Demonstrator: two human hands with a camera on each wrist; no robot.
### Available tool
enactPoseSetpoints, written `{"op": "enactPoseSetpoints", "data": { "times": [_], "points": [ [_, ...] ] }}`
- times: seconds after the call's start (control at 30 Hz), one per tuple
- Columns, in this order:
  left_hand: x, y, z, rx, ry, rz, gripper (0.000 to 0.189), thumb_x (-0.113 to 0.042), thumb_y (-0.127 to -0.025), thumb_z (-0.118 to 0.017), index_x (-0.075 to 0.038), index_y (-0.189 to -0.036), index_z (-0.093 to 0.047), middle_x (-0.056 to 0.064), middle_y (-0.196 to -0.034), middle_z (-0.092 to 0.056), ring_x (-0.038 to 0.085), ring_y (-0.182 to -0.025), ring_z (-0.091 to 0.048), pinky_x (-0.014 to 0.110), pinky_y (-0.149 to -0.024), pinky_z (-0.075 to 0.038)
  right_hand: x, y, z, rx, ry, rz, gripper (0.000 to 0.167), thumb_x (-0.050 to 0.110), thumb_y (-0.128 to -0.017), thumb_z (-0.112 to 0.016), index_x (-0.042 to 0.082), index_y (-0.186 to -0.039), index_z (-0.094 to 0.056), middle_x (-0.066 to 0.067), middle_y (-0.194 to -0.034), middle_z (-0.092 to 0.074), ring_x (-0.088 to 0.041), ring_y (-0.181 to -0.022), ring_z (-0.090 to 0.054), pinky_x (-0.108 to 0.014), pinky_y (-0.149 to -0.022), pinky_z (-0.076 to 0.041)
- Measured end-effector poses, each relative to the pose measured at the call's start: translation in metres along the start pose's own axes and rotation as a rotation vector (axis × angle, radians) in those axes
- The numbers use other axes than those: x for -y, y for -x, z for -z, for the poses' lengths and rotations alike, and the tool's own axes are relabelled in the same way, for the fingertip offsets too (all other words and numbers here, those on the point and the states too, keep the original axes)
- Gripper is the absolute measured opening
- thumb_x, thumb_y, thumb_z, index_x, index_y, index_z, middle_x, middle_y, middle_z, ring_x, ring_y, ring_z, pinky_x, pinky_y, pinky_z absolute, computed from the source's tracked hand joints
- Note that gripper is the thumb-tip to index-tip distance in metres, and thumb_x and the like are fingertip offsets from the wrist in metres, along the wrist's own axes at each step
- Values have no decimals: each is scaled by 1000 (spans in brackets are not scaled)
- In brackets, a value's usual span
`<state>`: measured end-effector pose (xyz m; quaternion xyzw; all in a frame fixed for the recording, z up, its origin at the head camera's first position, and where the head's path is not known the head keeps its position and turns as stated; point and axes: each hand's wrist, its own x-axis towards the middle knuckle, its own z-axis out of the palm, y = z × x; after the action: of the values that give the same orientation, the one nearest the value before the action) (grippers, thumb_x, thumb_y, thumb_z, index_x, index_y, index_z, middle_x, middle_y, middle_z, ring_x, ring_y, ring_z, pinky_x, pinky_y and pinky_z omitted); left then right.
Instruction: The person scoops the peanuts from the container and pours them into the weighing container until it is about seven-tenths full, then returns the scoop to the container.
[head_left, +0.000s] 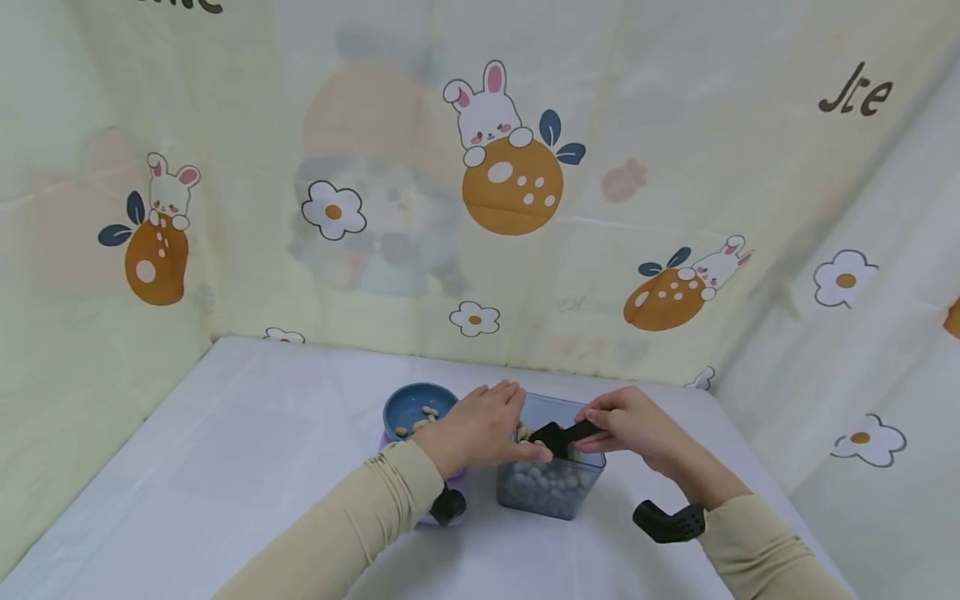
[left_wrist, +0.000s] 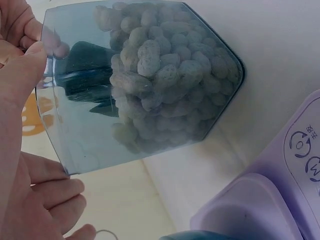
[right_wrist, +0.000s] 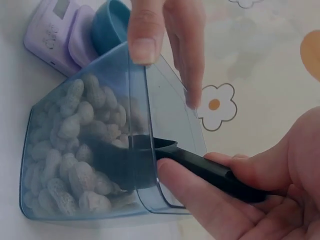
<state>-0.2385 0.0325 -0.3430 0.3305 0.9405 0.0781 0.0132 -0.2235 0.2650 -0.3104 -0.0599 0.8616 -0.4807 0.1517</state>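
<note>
A clear blue-tinted plastic container (head_left: 551,496) stands on the table, heaped inside with unshelled peanuts (left_wrist: 165,75). My left hand (head_left: 486,427) spans its left side and holds it at the rim, the thumb on the near wall and the fingers by the far wall. A black scoop (right_wrist: 195,167) dips over the right rim, its head down among the peanuts behind the tinted wall. Its handle is pinched between the thumb and fingers of my right hand (head_left: 630,423), just outside the rim.
Left of the container, a blue bowl (head_left: 408,403) with several peanuts sits on a purple kitchen scale (right_wrist: 47,35), partly behind my left arm. A patterned cloth curtain (head_left: 405,275) hangs behind the white table (head_left: 247,458). Black wrist cameras (head_left: 670,522) stick out from both wrists.
</note>
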Motion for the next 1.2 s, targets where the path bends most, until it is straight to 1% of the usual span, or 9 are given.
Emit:
{"op": "enactPoseSetpoints", "data": {
  "times": [0.13,0.47,0.67,0.8,0.9,0.97,1.07,1.2],
  "points": [
    [1,0,-2,-2,18,0,98,-75,-89,-45,-3,-154,-32,11,-161,-34,23,-150,-30,41,-122,-30,-3,-2,3,29,-52,-8,33,3,-103,-43,-23,-122,-54,-27,-110,-68,-28,-89,-75,-36,-78,-62],
    [2,-1,-3,-15,16,-5,97,-75,-90,-46,-4,-154,-32,10,-161,-34,22,-150,-30,41,-122,-30,-1,0,9,50,-55,-2,34,5,-104,-44,-22,-122,-54,-25,-109,-69,-27,-89,-76,-33,-77,-62],
    [2,-1,-4,-17,24,1,98,-75,-88,-48,-4,-153,-33,10,-160,-35,22,-150,-31,41,-121,-31,-6,1,8,61,-72,3,34,6,-105,-43,-21,-122,-54,-21,-107,-69,-29,-91,-75,-35,-80,-61],
    [1,-2,-4,-17,27,-5,98,-75,-89,-47,-3,-153,-33,11,-160,-35,23,-150,-31,41,-121,-31,-7,1,5,50,-78,16,34,6,-105,-43,-21,-122,-54,-22,-108,-68,-29,-91,-75,-36,-80,-61],
    [1,-1,-3,-21,10,-6,97,-75,-89,-47,-3,-153,-33,11,-160,-35,23,-150,-31,41,-121,-32,-4,2,0,16,-65,27,34,7,-105,-43,-20,-122,-55,-23,-107,-69,-26,-89,-75,-36,-80,-61],
    [2,-1,-1,-20,0,0,97,-74,-90,-47,-3,-153,-33,11,-160,-35,22,-150,-31,41,-121,-32,-3,2,-2,9,-64,38,34,7,-105,-44,-21,-122,-55,-23,-107,-70,-25,-89,-76,-34,-79,-61],
    [1,-1,0,-8,-5,9,96,-74,-90,-48,-3,-154,-32,11,-161,-34,22,-150,-30,40,-121,-31,-4,3,-1,13,-105,28,35,7,-105,-43,-21,-124,-53,-22,-107,-69,-24,-90,-76,-32,-80,-61],
    [-1,-1,-1,13,-5,11,97,-73,-90,-48,-3,-155,-31,10,-162,-32,22,-151,-28,40,-122,-29,-9,4,1,18,-174,-5,37,6,-105,-41,-22,-127,-49,-19,-107,-68,-23,-93,-75,-30,-82,-60]
  ]
}}
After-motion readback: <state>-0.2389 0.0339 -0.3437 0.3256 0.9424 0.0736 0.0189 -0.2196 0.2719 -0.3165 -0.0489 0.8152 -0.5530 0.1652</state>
